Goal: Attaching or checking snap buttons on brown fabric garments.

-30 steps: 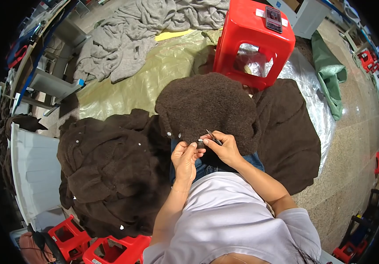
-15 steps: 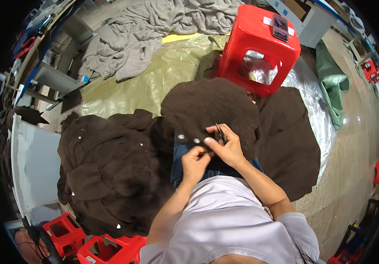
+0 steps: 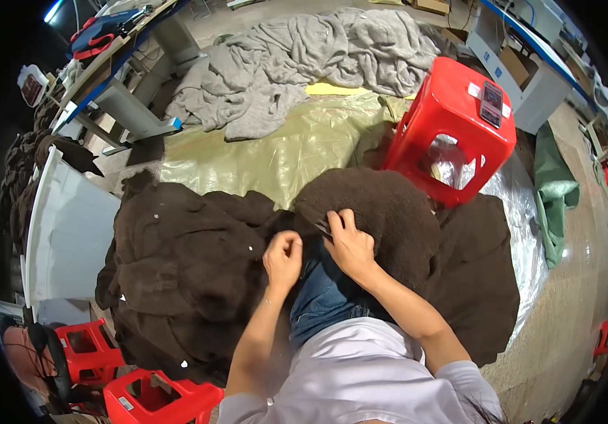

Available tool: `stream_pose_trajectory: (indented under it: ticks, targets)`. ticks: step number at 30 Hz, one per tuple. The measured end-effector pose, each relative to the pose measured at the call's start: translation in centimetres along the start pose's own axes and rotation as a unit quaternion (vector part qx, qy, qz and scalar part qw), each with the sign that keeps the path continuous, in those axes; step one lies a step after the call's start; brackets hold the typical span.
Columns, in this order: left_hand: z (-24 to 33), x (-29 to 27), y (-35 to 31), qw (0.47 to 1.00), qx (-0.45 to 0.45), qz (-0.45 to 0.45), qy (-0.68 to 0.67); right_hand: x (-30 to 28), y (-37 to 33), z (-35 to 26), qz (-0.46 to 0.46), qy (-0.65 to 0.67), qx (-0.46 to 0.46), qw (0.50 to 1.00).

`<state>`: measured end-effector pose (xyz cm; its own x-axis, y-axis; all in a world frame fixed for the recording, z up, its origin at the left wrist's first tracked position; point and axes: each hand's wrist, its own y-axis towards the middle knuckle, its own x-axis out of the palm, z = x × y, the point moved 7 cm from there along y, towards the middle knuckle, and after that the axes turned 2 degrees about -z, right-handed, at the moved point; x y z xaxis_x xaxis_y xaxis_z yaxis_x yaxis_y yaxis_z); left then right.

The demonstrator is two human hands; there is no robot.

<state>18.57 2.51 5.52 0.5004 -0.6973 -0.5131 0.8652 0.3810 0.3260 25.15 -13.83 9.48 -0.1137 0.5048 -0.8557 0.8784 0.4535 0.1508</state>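
A dark brown knit garment [image 3: 381, 205] is draped over my lap and the knee of my blue jeans [image 3: 328, 283]. My right hand [image 3: 352, 247] is over its left part, closed around small dark thread snips [image 3: 323, 228] whose blades point up and left. A short way to the left, my left hand [image 3: 282, 261] has its fingers curled and pinched together beside the dark cloth. What lies in that pinch, if anything, is hidden. Left of it spreads a large pile of brown garments [image 3: 184, 261] with small white spots on it.
More brown cloth [image 3: 480, 283] lies to my right. A tall red stool [image 3: 452, 92] with a phone [image 3: 492, 104] on top stands ahead right. Grey fabric [image 3: 268, 78] is heaped on yellowish plastic sheeting [image 3: 226, 162]. Left are a white bin [image 3: 71, 226] and low red stools [image 3: 155, 399].
My hands have moved apart, the left one going left off the garment's edge. The shiny round spots by my fingers no longer show. The whole view has shifted, with surroundings lower and rightward.
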Motion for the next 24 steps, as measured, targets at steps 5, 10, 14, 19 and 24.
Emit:
stream_pose_trajectory:
  ticks: [5, 10, 14, 19, 24]
  targets:
    - [0.7, 3.9, 6.8, 0.979, 0.136, -0.141, 0.063, -4.2, -0.9, 0.5, -0.08, 0.117, -0.098, 0.985]
    - [-3.9, 5.6, 9.8, 0.978, 0.056, -0.195, 0.052, -19.0, -3.6, -0.7, -0.122, 0.29, -0.129, 0.94]
    - [-2.1, 5.5, 11.3, 0.981, 0.076, -0.134, 0.116, -30.2, -10.6, 5.0, 0.291, 0.356, -0.013, 0.888]
    - [10.3, 5.0, 16.5, 0.965, 0.232, -0.08, 0.094, -44.7, -18.9, 17.2, 0.443, 0.105, 0.089, 0.886]
    - [26.9, 7.3, 18.9, 0.893, 0.4, -0.169, 0.114, -56.9, -34.3, 21.7, 0.683, 0.04, 0.157, 0.712]
